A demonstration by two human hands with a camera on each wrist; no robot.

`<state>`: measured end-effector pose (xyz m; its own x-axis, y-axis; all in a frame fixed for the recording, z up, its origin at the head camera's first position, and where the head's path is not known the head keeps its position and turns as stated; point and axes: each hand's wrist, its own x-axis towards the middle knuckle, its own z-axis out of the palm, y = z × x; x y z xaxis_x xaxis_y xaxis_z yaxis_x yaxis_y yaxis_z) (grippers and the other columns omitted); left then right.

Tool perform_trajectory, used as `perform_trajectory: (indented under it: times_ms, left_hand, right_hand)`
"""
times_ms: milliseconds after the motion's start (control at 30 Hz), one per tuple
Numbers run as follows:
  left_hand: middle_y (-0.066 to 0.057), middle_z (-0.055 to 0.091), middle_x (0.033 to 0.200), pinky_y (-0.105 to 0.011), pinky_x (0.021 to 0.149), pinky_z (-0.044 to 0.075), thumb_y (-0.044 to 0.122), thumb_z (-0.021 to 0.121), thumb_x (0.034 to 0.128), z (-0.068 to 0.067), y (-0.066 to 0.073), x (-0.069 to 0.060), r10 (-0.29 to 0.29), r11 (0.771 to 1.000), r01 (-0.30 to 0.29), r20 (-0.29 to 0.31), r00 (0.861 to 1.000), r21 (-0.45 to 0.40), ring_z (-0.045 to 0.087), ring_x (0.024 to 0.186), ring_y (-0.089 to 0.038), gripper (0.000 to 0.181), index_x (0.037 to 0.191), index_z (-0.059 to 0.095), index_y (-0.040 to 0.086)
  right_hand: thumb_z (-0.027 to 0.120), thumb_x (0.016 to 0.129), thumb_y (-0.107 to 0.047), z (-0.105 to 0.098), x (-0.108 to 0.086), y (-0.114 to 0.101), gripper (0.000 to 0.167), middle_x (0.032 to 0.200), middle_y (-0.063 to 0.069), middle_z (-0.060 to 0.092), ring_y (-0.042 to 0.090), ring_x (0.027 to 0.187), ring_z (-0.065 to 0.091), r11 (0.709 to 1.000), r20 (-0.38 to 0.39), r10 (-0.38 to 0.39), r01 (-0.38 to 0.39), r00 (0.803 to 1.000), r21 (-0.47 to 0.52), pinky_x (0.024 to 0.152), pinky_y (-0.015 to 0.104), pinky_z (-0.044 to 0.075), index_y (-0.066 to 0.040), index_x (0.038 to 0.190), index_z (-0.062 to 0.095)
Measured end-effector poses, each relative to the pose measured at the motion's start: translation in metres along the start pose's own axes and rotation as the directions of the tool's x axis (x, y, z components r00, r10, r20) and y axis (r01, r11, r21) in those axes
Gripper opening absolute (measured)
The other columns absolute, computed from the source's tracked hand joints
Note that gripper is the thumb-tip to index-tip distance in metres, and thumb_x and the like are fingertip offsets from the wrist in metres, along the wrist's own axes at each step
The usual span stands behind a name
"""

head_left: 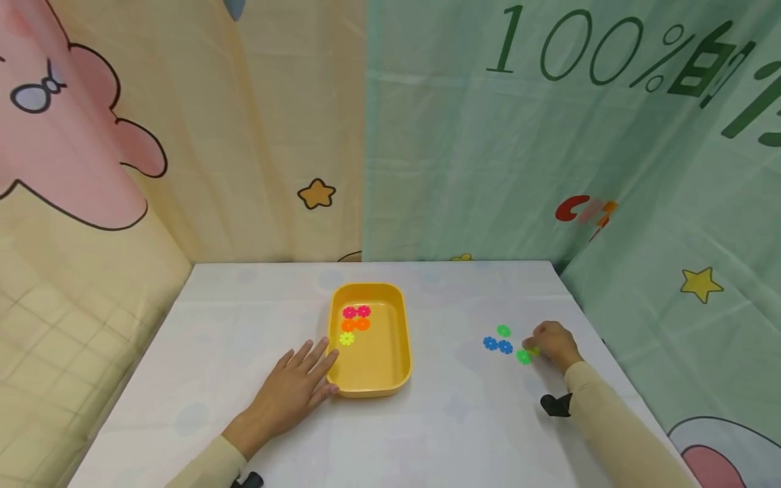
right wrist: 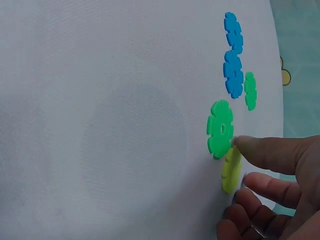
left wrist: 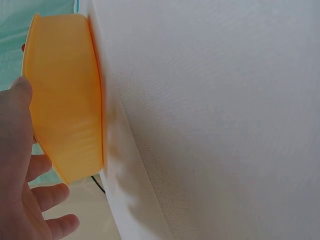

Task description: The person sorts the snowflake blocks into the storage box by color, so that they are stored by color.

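My left hand lies at the left side of a yellow tray, its fingers spread and the tips at the rim. In the left wrist view, the thumb touches the edge of the tray wall. Across the table, my right hand has its thumb and curled fingers at a yellow flower-shaped plastic disc, which it appears to pinch by the edge. Beside that disc lies a green disc. Another green disc and two blue discs lie just left of the hand.
Inside the tray, at its left, sit two pink discs, two orange discs and one yellow disc. A white cloth covers the table. Printed curtains stand behind its back edge and along the sides.
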<state>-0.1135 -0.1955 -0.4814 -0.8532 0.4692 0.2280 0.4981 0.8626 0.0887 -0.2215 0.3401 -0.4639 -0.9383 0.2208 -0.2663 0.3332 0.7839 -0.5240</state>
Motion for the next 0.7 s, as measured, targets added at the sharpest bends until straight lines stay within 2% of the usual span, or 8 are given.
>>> perform_trajectory:
  times_ms: [200,433,600,700]
  left_hand:
    - [-0.011,0.039,0.162,-0.062,0.112,0.038,0.056,0.055,0.1007,-0.001,0.001,-0.001,-0.002,1.000,0.002,0.012,1.000,0.000,0.041,0.145,-0.038,0.066,0.153,0.050,0.015]
    - [-0.011,0.038,0.163,-0.062,0.113,0.037,0.057,0.054,0.1011,0.000,0.000,0.000,0.000,1.000,0.000,0.015,1.000,0.005,0.040,0.146,-0.038,0.066,0.153,0.049,0.016]
    - [-0.011,0.037,0.163,-0.062,0.112,0.037,0.057,0.053,0.1012,-0.001,0.001,0.001,-0.003,1.000,0.003,0.020,1.000,0.006,0.040,0.146,-0.038,0.067,0.153,0.049,0.015]
    - [-0.011,0.037,0.163,-0.062,0.112,0.038,0.057,0.053,0.1009,-0.002,0.001,0.001,-0.007,1.000,0.007,0.025,1.000,0.011,0.041,0.146,-0.038,0.067,0.153,0.049,0.015]
  right_hand:
    - [0.070,0.091,-0.011,0.004,-0.005,-0.002,0.023,0.095,0.020,0.058,0.037,0.092,0.053,1.000,-0.013,0.030,-0.030,0.999,0.001,0.076,0.045,0.047,0.007,0.100,0.058]
    - [0.068,0.094,-0.014,-0.001,-0.008,-0.003,0.023,0.094,0.019,0.058,0.036,0.092,0.052,0.999,0.006,0.032,-0.032,0.999,0.000,0.076,0.043,0.046,0.006,0.101,0.059]
    - [0.070,0.089,-0.012,-0.007,-0.008,-0.001,0.023,0.094,0.020,0.058,0.035,0.090,0.053,0.999,0.007,-0.001,0.002,1.000,-0.040,0.076,0.044,0.046,0.006,0.097,0.060]
    - [0.073,0.087,-0.013,-0.006,-0.007,0.001,0.023,0.093,0.020,0.059,0.035,0.090,0.053,0.999,0.016,0.013,-0.013,1.000,-0.048,0.076,0.044,0.046,0.004,0.094,0.060]
